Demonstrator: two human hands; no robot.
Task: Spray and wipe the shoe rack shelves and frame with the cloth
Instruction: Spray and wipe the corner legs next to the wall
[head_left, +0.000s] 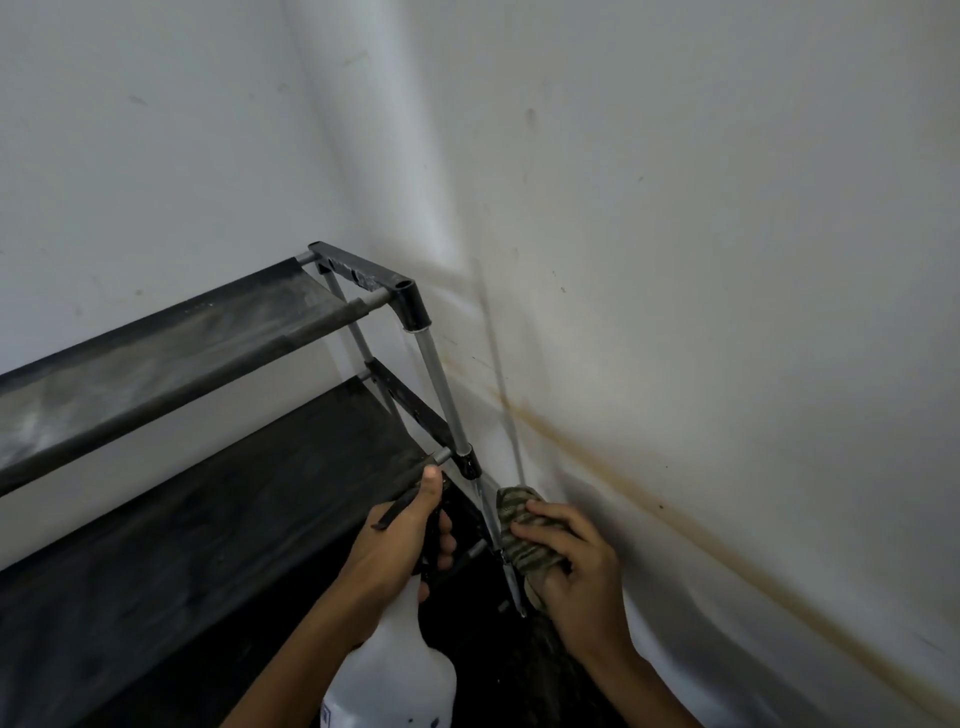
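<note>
A shoe rack (218, 415) with dusty black fabric shelves and grey metal tubes stands in a room corner. My left hand (400, 540) grips the black trigger head of a white spray bottle (395, 680), thumb up near the middle shelf's front tube. My right hand (576, 566) holds a striped greenish cloth (524, 535) wrapped against the rack's lower right upright tube (493, 525). The lowest shelf is mostly hidden behind my hands.
White walls (675, 260) meet right behind the rack, leaving a narrow gap on its right side. A brownish stain line (649, 499) runs along the right wall. The top shelf (156, 353) carries grey dust streaks.
</note>
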